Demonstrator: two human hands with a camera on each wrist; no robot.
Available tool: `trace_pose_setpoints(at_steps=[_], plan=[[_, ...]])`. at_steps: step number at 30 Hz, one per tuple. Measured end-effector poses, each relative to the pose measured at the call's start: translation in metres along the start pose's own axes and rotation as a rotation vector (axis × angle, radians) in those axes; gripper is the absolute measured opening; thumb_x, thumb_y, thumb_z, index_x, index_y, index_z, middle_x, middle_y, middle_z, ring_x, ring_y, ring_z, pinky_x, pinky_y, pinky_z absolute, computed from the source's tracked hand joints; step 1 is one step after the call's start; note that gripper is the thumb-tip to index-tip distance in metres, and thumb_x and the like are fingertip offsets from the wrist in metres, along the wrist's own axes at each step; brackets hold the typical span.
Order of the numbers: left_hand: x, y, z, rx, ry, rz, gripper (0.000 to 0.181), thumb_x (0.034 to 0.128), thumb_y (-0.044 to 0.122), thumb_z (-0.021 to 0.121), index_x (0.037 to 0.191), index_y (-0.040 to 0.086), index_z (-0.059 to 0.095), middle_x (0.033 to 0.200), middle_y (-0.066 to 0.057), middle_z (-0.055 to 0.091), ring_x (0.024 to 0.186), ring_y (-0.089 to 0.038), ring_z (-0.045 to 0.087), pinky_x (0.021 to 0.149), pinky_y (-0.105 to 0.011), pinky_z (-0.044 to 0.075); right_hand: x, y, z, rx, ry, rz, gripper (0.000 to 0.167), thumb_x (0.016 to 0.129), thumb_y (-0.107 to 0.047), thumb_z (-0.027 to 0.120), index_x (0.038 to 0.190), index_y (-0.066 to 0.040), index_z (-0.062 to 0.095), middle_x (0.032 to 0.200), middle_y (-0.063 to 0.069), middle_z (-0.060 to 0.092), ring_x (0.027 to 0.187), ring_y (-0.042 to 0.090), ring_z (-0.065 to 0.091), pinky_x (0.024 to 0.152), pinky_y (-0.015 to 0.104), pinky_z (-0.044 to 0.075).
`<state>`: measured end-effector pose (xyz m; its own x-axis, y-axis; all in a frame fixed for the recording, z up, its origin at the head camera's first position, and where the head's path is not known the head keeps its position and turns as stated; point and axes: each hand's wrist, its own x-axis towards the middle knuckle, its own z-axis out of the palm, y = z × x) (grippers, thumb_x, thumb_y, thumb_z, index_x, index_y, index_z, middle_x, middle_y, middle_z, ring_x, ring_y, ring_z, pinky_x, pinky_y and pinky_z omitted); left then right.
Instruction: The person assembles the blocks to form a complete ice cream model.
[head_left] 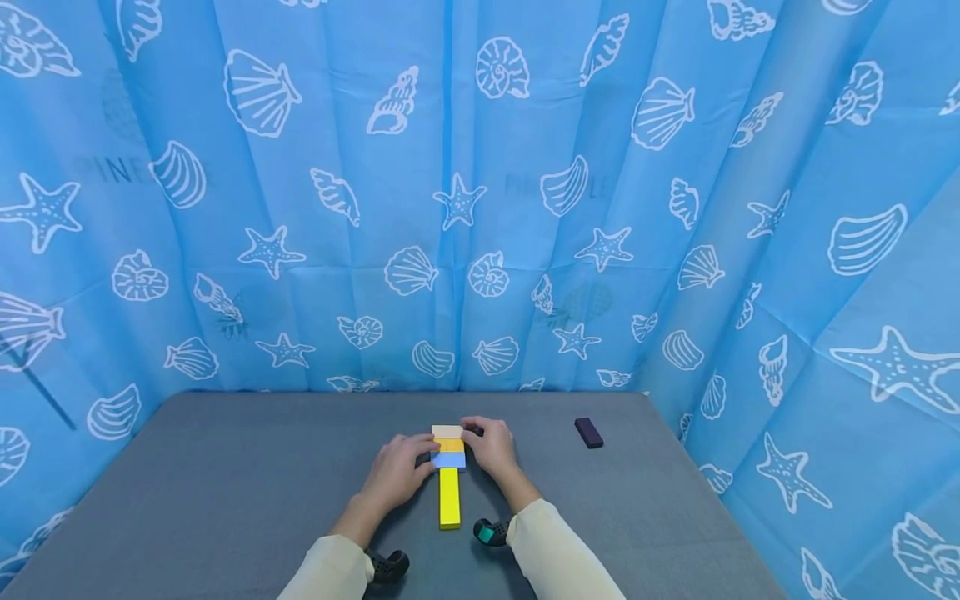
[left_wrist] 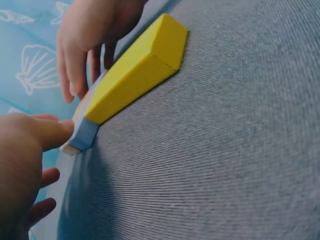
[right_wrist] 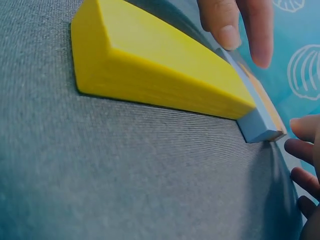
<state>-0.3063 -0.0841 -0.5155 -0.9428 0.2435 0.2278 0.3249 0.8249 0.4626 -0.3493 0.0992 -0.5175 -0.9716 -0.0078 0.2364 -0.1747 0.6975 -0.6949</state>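
A long yellow block (head_left: 449, 500) lies with its far end against a blue block (head_left: 450, 460) set crosswise. Beyond the blue one come an orange piece (head_left: 452, 445) and a cream block (head_left: 447, 432), side by side in a stack-like row on the table. My left hand (head_left: 397, 471) is at the row's left end, its thumb by the blue block and its forefinger over the orange piece. At the right end, my right hand (head_left: 491, 444) has its fingertips beside the cream and orange pieces. Neither hand has its fingers curled round a block.
A dark purple block (head_left: 588, 432) lies apart to the right on the grey table (head_left: 262, 492). Behind the table and along its right side hangs a blue curtain (head_left: 420, 225) printed with shells and starfish. Both wrists carry black camera straps.
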Motion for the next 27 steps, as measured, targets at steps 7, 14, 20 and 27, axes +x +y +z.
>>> trace_pose_setpoints(at_steps=[7,14,20,27], plan=[[0.000,-0.001,-0.005,-0.087,0.031,-0.009,0.039,0.0873,0.023,0.074,0.125,0.018,0.068,0.132,0.000,0.060,0.117,-0.027,0.053,0.096,-0.050,0.045,-0.002,0.004,-0.008,0.078,0.014,0.008,0.023,0.094,-0.014,0.066,0.116,-0.011,0.071,0.110,0.003,0.068,0.104,0.024,0.058,0.093,0.044,0.049],[0.001,0.004,-0.004,-0.122,0.052,-0.037,0.039,0.0873,0.026,0.074,0.125,0.019,0.068,0.132,-0.001,0.060,0.117,-0.026,0.053,0.096,-0.048,0.046,-0.010,0.006,-0.020,0.085,0.049,-0.026,0.024,0.093,-0.013,0.067,0.116,-0.011,0.071,0.111,0.003,0.067,0.106,0.024,0.057,0.091,0.043,0.050],[0.005,0.015,-0.004,-0.180,0.046,-0.005,0.035,0.0892,0.024,0.072,0.124,0.020,0.068,0.133,-0.002,0.059,0.118,-0.027,0.052,0.097,-0.049,0.045,-0.019,0.012,-0.038,0.076,0.069,-0.072,0.024,0.091,-0.013,0.069,0.115,-0.010,0.071,0.110,0.004,0.068,0.102,0.024,0.056,0.088,0.043,0.050],[0.014,0.032,0.000,-0.247,0.009,0.034,0.034,0.0919,0.022,0.069,0.126,0.018,0.067,0.135,-0.002,0.057,0.123,-0.029,0.050,0.100,-0.052,0.042,-0.031,0.024,-0.060,0.078,0.093,-0.145,0.025,0.090,-0.010,0.070,0.114,-0.006,0.071,0.112,0.007,0.069,0.105,0.027,0.057,0.088,0.048,0.048]])
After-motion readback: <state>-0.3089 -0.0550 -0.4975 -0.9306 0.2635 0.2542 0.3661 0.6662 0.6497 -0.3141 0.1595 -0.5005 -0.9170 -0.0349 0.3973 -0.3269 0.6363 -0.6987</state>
